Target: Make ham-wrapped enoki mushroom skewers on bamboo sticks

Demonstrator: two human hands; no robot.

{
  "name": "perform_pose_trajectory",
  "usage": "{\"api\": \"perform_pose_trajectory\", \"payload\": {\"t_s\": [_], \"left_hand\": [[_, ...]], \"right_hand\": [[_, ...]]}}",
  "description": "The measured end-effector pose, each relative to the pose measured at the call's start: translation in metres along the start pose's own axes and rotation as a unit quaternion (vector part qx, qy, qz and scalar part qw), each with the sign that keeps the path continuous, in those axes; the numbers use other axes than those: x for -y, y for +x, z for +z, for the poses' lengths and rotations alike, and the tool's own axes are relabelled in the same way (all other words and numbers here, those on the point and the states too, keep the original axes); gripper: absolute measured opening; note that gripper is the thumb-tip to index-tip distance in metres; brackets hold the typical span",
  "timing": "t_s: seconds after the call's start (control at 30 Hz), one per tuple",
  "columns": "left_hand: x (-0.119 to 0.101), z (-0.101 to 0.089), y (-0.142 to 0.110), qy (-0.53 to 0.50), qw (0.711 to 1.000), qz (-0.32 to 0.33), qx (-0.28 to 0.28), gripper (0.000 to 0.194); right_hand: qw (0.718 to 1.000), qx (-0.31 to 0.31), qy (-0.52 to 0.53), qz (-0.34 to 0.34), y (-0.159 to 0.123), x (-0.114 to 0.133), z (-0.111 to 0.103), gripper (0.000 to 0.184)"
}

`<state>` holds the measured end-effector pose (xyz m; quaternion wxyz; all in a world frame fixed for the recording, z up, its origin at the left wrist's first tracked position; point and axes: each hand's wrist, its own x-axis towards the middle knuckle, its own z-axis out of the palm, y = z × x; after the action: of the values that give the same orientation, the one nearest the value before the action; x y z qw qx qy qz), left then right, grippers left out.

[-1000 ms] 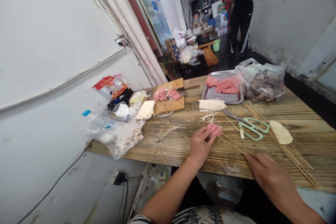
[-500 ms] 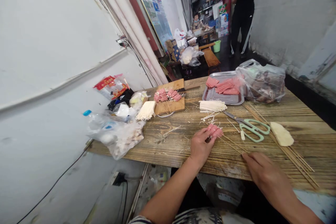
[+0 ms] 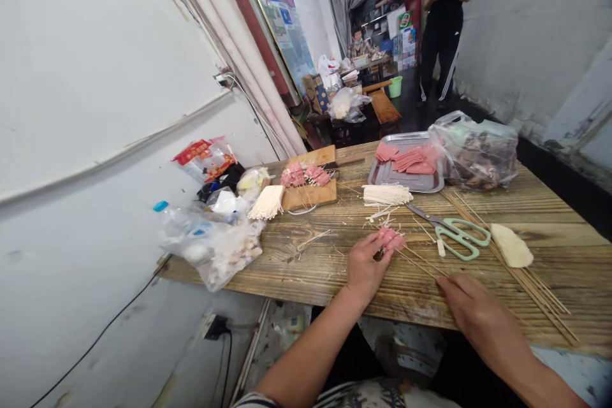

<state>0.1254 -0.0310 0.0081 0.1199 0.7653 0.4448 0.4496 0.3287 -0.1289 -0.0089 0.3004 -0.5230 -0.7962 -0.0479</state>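
My left hand [image 3: 368, 266] grips a pink meat roll [image 3: 393, 240] with thin white enoki ends showing at its edges. Two bamboo skewers [image 3: 423, 261] run from the roll toward my right hand [image 3: 471, 303], whose fingers are closed on the skewers' lower ends. Behind the roll lie loose enoki strands [image 3: 381, 213] and a bundle of enoki mushrooms [image 3: 387, 194]. Scissors with pale green handles [image 3: 461, 237] rest just right of the roll. Pink meat slices [image 3: 411, 158] sit on a metal tray [image 3: 377, 175] farther back.
Finished skewers [image 3: 306, 174] lie on a wooden board [image 3: 320, 194], beside another enoki bundle [image 3: 268, 203]. Plastic bags [image 3: 210, 248] crowd the left end. A filled clear bag [image 3: 478, 150], spare skewers [image 3: 535, 290] and a pale yellow piece [image 3: 511, 245] occupy the right. A person [image 3: 444, 25] stands beyond.
My right hand has shifted very slightly left along the skewers. The left hand and the meat roll stay where they were.
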Motion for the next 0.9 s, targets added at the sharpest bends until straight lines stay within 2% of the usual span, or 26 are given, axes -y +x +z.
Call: {"api": "perform_pose_trajectory", "payload": {"t_s": [0.9], "left_hand": [[0.004,0.003,-0.002,-0.002,1.000,-0.008,-0.001,0.022]], "right_hand": [[1.000,-0.009,0.014,-0.006,0.015,0.002,0.004,0.024]]}}
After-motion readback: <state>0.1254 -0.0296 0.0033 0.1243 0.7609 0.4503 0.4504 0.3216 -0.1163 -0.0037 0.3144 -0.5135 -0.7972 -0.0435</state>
